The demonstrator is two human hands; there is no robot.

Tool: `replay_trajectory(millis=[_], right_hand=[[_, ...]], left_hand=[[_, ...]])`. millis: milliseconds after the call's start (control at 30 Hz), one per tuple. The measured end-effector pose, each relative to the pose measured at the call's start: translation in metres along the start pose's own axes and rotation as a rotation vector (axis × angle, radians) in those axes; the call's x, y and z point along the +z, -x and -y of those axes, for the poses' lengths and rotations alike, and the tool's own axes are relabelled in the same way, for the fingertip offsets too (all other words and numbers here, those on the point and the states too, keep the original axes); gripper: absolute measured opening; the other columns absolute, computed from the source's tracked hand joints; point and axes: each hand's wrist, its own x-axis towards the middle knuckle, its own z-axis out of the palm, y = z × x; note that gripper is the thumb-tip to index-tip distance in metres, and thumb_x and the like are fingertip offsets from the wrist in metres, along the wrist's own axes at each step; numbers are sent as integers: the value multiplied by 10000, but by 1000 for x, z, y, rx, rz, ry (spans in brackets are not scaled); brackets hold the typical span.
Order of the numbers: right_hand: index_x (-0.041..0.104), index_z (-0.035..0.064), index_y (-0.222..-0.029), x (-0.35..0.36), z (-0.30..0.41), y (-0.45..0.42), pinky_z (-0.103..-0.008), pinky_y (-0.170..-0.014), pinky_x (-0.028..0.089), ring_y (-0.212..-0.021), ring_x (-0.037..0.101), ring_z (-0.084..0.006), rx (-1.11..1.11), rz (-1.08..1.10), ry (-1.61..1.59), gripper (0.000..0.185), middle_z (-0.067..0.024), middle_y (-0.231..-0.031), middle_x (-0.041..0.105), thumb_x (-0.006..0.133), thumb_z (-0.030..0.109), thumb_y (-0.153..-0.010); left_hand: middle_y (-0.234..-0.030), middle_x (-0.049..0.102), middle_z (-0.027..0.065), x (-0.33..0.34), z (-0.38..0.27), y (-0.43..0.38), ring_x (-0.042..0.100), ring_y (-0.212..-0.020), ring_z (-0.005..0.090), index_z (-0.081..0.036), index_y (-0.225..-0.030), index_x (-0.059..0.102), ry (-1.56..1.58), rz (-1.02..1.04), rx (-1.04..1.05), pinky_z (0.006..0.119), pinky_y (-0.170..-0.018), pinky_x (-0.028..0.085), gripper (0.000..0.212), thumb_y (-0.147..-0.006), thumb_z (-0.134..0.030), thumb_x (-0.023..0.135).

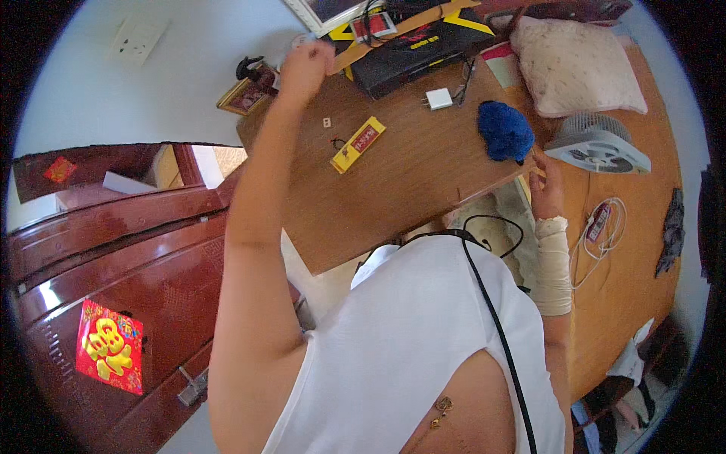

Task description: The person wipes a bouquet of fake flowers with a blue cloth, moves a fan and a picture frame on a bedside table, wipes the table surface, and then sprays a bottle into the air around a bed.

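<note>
My left hand (309, 65) is raised over the table's far left part, its fingers bent beside the end of a tan strip (363, 51); whether it grips anything is hidden. The strip lies across a black and yellow box (420, 51). Low at the table's right edge, my right hand (547, 190) has its fingers apart and nothing visible in them, just below a bunched blue cloth (505, 130). On the brown wooden table (385, 210) lie a yellow and red narrow box (358, 145), a small beige piece (326, 122) and a white plug adapter (438, 99).
A dark spray bottle (261, 74) and a gold picture frame (244, 97) stand by the wall. To the right, a pale cushion (578, 65), a grey-white fan (601, 147) and a coiled white cable (615, 227) rest on an orange-brown surface. A black cable (493, 301) hangs over my white top.
</note>
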Motion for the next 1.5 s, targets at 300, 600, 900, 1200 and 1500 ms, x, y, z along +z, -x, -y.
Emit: replay_trajectory(millis=[300,600,900,1200,1500], right_hand=[[564,46,-1093,12,11,-27,-374,-900,432,-1060,526,-331,-152,19,101,253,-159,-1138,553,542,80,-844],[579,45,-1068,12,17,-26,-386,-909,430,-1073,521,-347,-204,-9,130,241,-163,-1140,550,533,86,-835],[566,37,-1082,8,20,-26,-393,-891,441,-1062,527,-353,-258,27,148,257,-177,-1139,542,545,97,-833],[531,51,-1135,12,21,-36,-395,-908,435,-1081,501,-369,-233,32,182,332,-188,-1187,498,571,89,-807],[401,35,-1271,32,18,-50,-434,-1004,331,-1187,405,-371,-319,-25,299,613,-205,-1287,425,683,115,-732]], left_hand=[[-952,622,171,84,118,89,602,-910,335,-18,-1031,568,-450,-177,-204,429,-770,481,294,-825,-224,604],[-1241,472,187,68,113,123,561,-974,370,-82,-1016,571,-340,241,55,444,-818,473,199,-855,-196,548],[-974,577,169,82,137,114,597,-873,320,-29,-981,545,-326,68,100,433,-721,480,178,-871,-166,519],[-661,521,0,69,99,132,477,-549,127,-12,-932,615,897,78,-437,265,-514,412,180,-879,-155,521],[-1011,542,215,112,68,160,575,-784,372,27,-898,602,-434,-146,90,459,-676,462,444,-706,-351,734]])
